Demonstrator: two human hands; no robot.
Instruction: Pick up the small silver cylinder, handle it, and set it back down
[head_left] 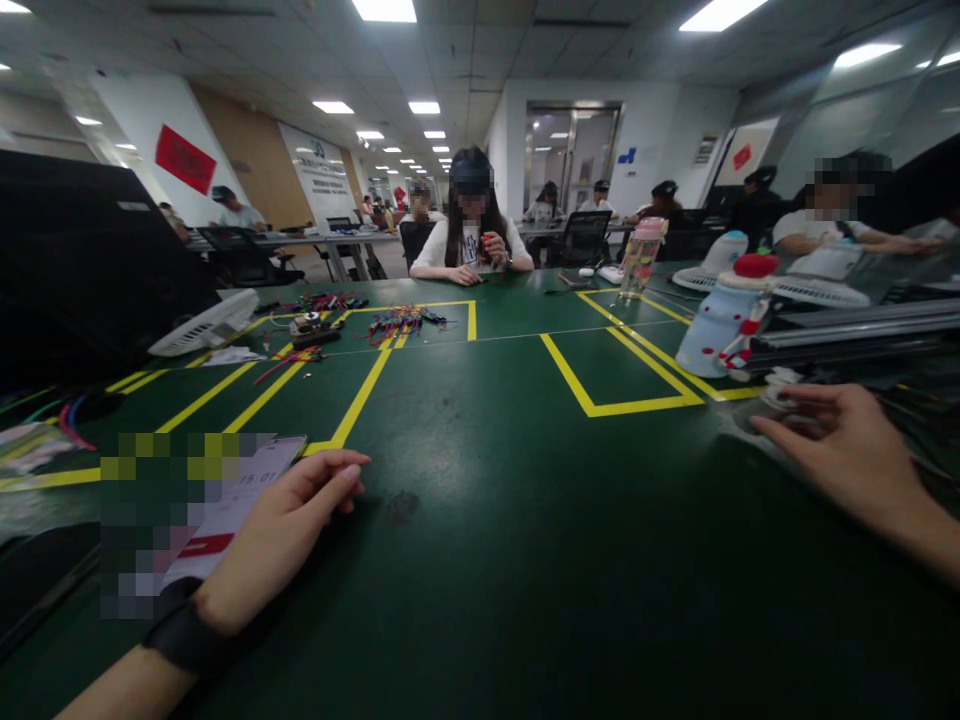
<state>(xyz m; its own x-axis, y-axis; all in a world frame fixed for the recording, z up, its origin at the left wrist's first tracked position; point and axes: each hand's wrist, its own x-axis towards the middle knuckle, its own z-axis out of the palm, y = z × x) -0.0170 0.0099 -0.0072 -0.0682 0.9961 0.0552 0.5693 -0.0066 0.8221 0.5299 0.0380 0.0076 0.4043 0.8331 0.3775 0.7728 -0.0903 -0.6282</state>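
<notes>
Head view: left hand [315, 495], empty, loosely curled, beside 1 smartphone [251, 492] on green tabletop [525, 560]. Right hand [851, 445], thumb and fingers at 1 clear plastic item [778, 396] near 1 red-topped blue bottle [709, 325]; grip unclear.

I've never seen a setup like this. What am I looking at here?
There's no machine: a person works bare-handed. The camera sits on that person's head, looking forward and down, so this is roughly their own view. The left hand, by a phone, shows nothing held. The right hand is at a clear plastic item; whether it's gripped is hard to tell. The green table also carries yellow tape, thin coloured wires and a light-blue bottle.
</notes>
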